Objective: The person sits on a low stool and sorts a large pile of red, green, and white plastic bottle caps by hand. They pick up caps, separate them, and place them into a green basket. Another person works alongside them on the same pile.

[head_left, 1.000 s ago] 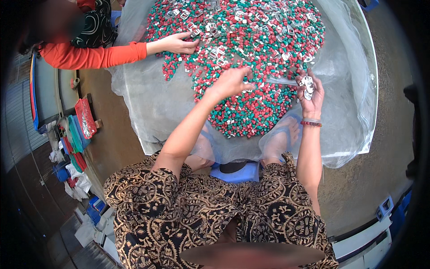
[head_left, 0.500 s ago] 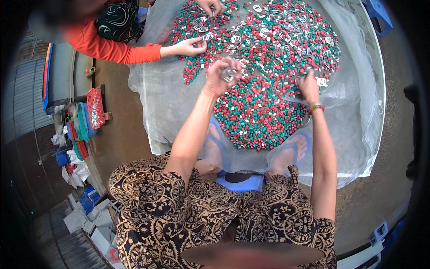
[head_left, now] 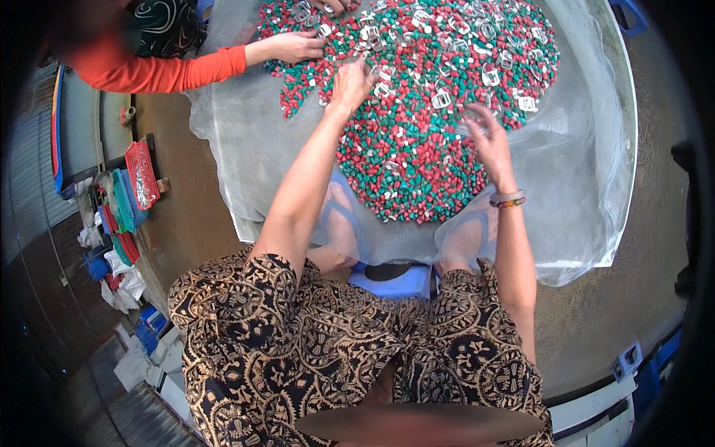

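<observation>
A heap of small red, green and white pebble-like pieces (head_left: 417,164) lies on a pale mesh sheet, with silvery metal buckles scattered over it. My left hand (head_left: 350,88) rests at the heap's left part, palm down and fingers curled together beside a buckle (head_left: 386,72); whatever is inside that hand is hidden. Over the right side of the heap, my right hand (head_left: 491,145) has its fingers apart, slightly blurred, and nothing shows in it. Near it lie a frame-shaped buckle (head_left: 442,99) and another buckle (head_left: 527,103).
Across to the left, a person in a red sleeve (head_left: 194,71) has a hand (head_left: 299,46) at the heap's edge. The mesh sheet (head_left: 566,201) spreads over my feet. A blue plastic stool (head_left: 406,283) is below me; a red basket (head_left: 141,175) stands at left.
My left hand, which showed a buckle in its upturned palm, has turned over and reached forward onto the heap. My right hand has drawn back and opened. The whole view has shifted slightly.
</observation>
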Demonstrator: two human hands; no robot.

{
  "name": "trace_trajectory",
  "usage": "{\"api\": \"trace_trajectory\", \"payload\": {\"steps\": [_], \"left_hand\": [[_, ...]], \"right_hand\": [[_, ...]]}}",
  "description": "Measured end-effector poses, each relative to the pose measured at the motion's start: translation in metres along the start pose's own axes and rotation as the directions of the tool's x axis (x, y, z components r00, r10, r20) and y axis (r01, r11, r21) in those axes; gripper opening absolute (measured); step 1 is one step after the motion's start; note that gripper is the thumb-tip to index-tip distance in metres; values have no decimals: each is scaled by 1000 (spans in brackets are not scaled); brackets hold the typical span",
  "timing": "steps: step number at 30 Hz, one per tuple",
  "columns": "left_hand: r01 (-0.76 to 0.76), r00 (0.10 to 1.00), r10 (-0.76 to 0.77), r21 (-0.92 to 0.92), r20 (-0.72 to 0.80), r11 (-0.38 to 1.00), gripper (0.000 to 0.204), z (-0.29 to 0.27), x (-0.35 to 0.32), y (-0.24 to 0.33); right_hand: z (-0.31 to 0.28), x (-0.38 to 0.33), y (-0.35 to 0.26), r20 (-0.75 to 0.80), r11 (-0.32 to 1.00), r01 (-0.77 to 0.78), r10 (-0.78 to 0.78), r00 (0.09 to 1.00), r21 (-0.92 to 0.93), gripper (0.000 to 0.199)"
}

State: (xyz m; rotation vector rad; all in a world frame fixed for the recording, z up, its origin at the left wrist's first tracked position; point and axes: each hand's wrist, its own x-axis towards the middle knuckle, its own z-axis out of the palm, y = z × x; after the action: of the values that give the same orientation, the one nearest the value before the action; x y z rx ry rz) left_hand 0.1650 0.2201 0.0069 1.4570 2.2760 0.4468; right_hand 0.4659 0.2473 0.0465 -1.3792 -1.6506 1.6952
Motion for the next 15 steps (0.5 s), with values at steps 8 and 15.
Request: {"api": "trace_trajectory", "payload": {"steps": [8,15], "left_hand": [[393,900,346,-834,264,-388,28,-46,-38,31],[400,773,280,-781,569,480,30,-48,-82,35]], "right_hand": [[19,33,20,102,748,361,-370,924,-557,45],[24,45,55,267,286,323,-218,939,-902,50]]}}
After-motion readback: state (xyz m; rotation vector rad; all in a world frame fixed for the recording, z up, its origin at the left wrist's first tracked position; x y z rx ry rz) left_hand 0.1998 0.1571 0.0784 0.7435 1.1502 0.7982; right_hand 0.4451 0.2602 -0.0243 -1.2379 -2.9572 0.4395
